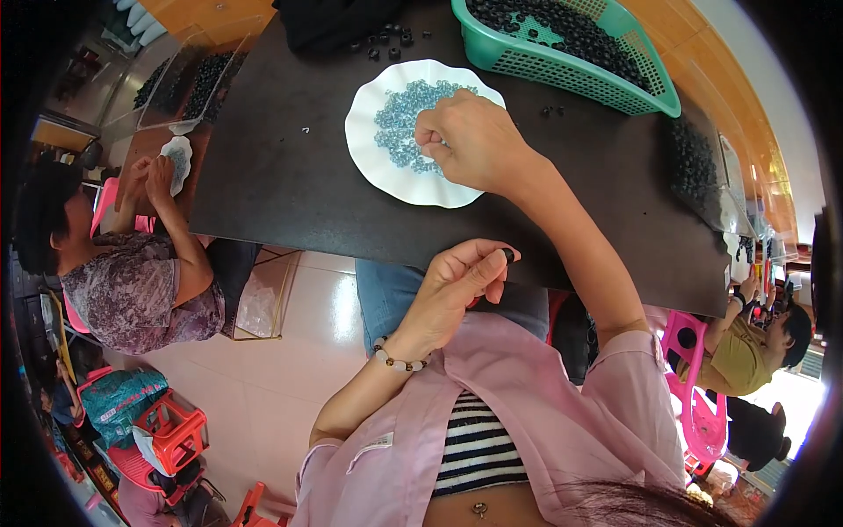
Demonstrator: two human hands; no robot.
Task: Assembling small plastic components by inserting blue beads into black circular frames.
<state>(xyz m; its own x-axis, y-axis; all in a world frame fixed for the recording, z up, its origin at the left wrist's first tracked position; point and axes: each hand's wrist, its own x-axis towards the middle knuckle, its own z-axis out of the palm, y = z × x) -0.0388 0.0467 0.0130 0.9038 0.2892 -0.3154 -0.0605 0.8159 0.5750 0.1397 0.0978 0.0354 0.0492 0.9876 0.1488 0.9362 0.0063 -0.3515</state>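
Note:
My left hand (461, 285) is closed in front of the table's near edge, pinching a small black piece (508, 256) between thumb and forefinger. Over a white scalloped plate (369, 167), my right hand (470, 140) hovers or rests with its fingers curled together in a pinch. Many small pale-blue, clear pieces (399, 123) lie heaped on that plate, some of them hidden under the right hand. Whatever the right fingertips hold, if anything, is too small to make out.
A green basket (562, 75) full of black pieces stands at the table's far right. Loose black pieces (373, 54) lie beside a dark cloth (325, 22). A clear bin (702, 171) of black pieces sits at the right edge. Other people (145, 281) work at left and right.

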